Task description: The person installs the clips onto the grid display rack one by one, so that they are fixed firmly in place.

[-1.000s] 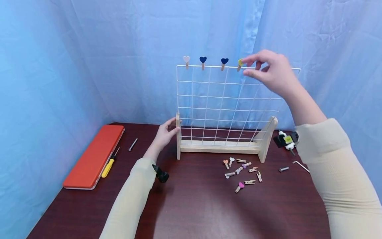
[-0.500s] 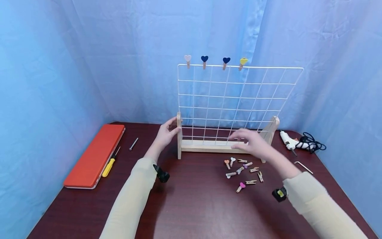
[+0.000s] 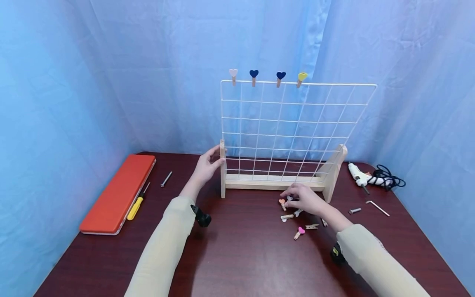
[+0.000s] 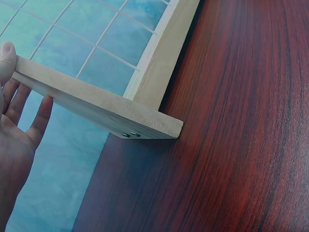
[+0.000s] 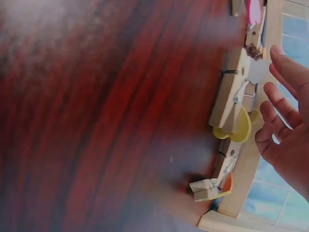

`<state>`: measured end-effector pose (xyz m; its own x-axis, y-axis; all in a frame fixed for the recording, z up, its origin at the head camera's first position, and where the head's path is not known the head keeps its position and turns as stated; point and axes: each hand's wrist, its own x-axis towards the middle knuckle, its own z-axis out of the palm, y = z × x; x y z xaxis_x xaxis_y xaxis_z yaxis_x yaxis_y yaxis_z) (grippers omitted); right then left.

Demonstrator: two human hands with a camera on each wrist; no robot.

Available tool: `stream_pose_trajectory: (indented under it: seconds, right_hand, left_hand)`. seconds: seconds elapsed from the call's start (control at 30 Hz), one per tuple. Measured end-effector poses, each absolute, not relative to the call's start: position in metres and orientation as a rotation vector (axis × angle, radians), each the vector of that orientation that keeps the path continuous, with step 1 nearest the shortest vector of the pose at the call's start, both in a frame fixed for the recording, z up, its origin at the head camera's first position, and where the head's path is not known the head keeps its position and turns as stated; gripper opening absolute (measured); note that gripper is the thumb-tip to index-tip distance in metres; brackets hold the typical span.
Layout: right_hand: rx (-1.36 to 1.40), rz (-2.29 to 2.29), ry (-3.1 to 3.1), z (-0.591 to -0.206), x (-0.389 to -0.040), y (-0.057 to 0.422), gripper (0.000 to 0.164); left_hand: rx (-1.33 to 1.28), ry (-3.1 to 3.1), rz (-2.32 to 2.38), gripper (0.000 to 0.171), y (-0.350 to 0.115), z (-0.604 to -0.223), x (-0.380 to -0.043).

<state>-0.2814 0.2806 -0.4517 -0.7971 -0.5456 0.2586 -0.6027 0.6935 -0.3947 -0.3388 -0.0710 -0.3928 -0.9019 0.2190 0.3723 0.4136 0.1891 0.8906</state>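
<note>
My left hand (image 3: 204,168) grips the left wooden side post (image 3: 222,181) of a stand. In the left wrist view, the thumb lies on the post's near edge, fingers behind. The stand bears a white wire grid (image 3: 334,84). Along its top bar sit clothespins with hearts: one white (image 3: 233,73), two navy, one yellow (image 3: 302,77). My right hand (image 3: 306,199) hovers over loose heart clothespins, thumb and fingers apart, beside an orange-heart clothespin (image 3: 282,202). It hides several others. In the right wrist view, a yellow-heart clothespin (image 5: 231,106) lies near the fingers; nothing is held.
At the left lie a red case (image 3: 118,194), a yellow screwdriver (image 3: 135,207) and a bolt (image 3: 166,179). To the right are a glue gun (image 3: 359,175) with its black cord, another bolt (image 3: 354,210) and a hex key (image 3: 378,208). A pink-heart clothespin (image 3: 301,231) lies nearest the front.
The right hand has left the yellow-heart clothespin on the top bar and come down to the loose clothespins. My left hand keeps its grip on the post.
</note>
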Motion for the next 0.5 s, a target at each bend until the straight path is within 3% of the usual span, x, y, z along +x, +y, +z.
stream_pose_trajectory:
  seconds: [0.5]
  right_hand:
    - [0.862,0.753,-2.834,-0.453,-0.286,0.266,0.008]
  left_hand:
    - [-0.639,-2.258,-1.86,0.049,-0.071,-0.393,-0.34]
